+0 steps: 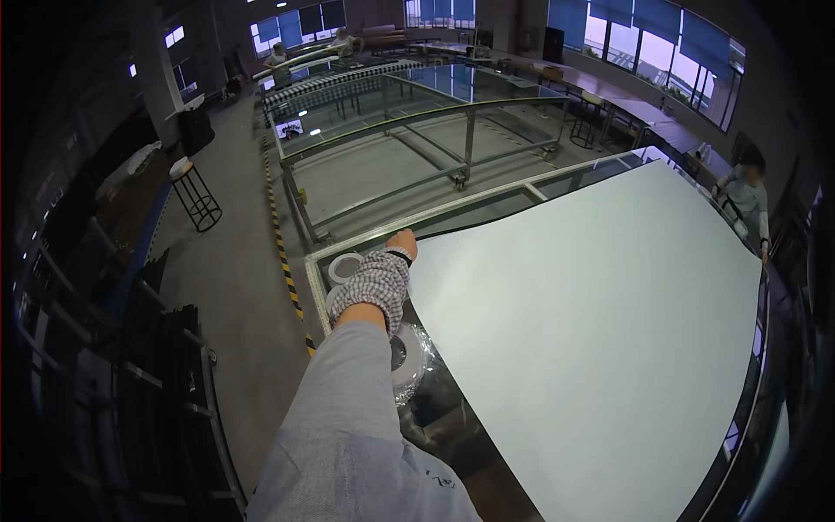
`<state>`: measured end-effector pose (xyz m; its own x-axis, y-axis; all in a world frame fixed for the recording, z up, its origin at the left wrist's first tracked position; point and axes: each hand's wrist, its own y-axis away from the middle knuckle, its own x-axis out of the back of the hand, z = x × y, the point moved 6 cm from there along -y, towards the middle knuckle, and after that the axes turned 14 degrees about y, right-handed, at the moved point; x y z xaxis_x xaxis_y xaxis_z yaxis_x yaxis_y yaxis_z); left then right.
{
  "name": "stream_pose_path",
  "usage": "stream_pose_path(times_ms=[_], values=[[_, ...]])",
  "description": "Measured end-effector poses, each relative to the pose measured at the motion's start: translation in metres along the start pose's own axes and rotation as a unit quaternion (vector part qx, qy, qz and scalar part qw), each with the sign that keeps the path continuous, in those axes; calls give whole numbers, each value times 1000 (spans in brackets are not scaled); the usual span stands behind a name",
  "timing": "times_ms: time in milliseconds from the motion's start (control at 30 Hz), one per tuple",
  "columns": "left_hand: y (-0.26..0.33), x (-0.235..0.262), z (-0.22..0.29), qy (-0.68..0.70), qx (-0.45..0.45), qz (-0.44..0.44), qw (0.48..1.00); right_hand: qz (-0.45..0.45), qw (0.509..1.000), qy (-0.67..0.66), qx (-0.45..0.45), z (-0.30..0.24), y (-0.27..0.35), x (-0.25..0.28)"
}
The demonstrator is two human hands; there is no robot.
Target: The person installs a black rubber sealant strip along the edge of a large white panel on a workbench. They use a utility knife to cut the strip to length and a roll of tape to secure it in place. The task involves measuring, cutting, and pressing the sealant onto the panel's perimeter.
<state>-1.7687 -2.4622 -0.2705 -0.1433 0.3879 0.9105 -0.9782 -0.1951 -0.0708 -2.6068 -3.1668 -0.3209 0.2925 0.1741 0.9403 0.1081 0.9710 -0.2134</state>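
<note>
My left hand is closed at the far left corner of a large, pale whitish sheet. Its arm stretches forward in a grey sleeve, with a checked sleeve cover over the forearm. The sheet spreads over a glass-topped table and hangs a little wavy along its far edge. Beside my wrist lies a white ring-shaped roll. A larger roll, partly in clear crinkled plastic, lies closer to me, partly behind my arm. My right hand is out of sight.
Across the table at right, a co-worker has a hand at the sheet's edge. Another long glass-topped frame table stands beyond. Two people work at the far end. A stool and yellow-black floor tape lie left.
</note>
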Motion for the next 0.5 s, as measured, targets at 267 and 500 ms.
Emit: stream_pose_path(times_ms=[267,500], values=[[3,-3,5,-48,-5,-49,998,0,1000,5,6,2,2,5],[-3,-8,-4,-33,-16,-48,998,1,1000,8,11,13,-2,4]])
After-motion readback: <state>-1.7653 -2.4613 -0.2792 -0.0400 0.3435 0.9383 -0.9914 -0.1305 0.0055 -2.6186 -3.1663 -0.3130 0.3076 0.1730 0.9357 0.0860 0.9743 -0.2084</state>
